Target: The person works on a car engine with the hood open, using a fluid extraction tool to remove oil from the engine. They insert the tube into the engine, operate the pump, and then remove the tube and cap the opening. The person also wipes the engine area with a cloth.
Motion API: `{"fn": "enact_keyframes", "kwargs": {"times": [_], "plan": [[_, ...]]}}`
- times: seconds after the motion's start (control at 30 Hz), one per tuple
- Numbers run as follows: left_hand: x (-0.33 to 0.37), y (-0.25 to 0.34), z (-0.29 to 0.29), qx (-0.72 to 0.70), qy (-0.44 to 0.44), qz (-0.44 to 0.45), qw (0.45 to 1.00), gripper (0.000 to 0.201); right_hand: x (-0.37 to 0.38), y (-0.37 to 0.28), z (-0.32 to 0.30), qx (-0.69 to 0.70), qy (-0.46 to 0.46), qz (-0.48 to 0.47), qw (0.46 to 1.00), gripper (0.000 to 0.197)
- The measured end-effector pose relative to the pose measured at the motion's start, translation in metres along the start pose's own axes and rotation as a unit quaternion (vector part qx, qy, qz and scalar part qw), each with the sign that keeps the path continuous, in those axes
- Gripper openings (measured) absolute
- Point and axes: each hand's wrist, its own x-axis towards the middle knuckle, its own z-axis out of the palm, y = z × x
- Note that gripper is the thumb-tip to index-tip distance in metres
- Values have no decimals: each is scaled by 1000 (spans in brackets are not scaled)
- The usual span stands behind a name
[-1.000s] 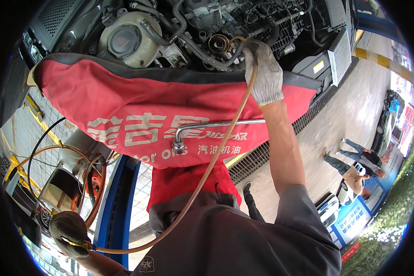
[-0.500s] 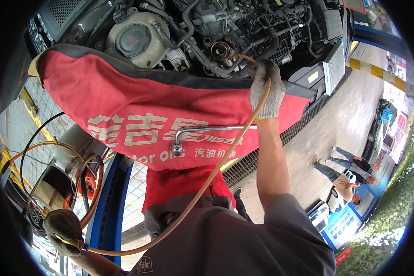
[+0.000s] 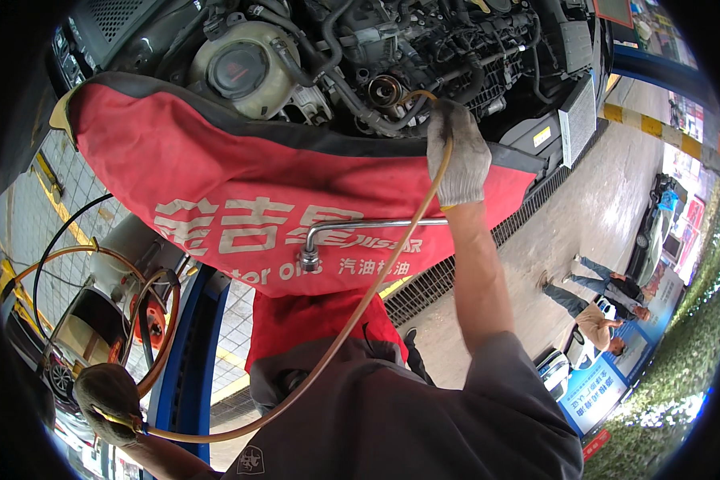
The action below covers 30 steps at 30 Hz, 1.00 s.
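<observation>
A thin tan hose [image 3: 340,344] curves across my front from one hand to the other. My right hand [image 3: 460,152], in a grey-white knit glove, is closed around it at the engine bay's near edge. From its fingers the hose end bends left to a round, brown-lined opening [image 3: 385,91] in the engine; how deep it goes, I cannot tell. Low on the left, my left hand [image 3: 108,404], in a dark, dirty glove, grips the hose near a fitting. Between the hands a red cover [image 3: 136,152] drapes over the car's front, with an L-shaped metal socket wrench [image 3: 360,225] on it.
A reservoir with a black cap [image 3: 238,70] sits left of the opening. At left stand a blue post [image 3: 186,352], a round tank [image 3: 128,252] and looped hoses [image 3: 172,320]. Two people [image 3: 596,320] stand off to the right. A flat filter panel [image 3: 578,120] leans at the bay's right.
My right hand has moved slightly left, toward the round opening, along with the hose in it. My left hand has hardly moved.
</observation>
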Motion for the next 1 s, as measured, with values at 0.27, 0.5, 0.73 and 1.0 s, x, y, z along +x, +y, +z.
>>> {"fn": "enact_keyframes", "kwargs": {"times": [0.27,0.5,0.73,1.0], "plan": [[-8,15,-12,51,4,5,999,85,41,18,-2,-93,-135,-232,959,29],[-3,7,2,91,102,27,990,69,87,32,11,-110,-271,-259,920,24],[24,17,32,27,19,-7,999,47,91,39,29,-154,-270,-345,885,21],[-33,10,-16,21,176,-20,984,70,71,55,45,-155,-196,-200,948,22]]}}
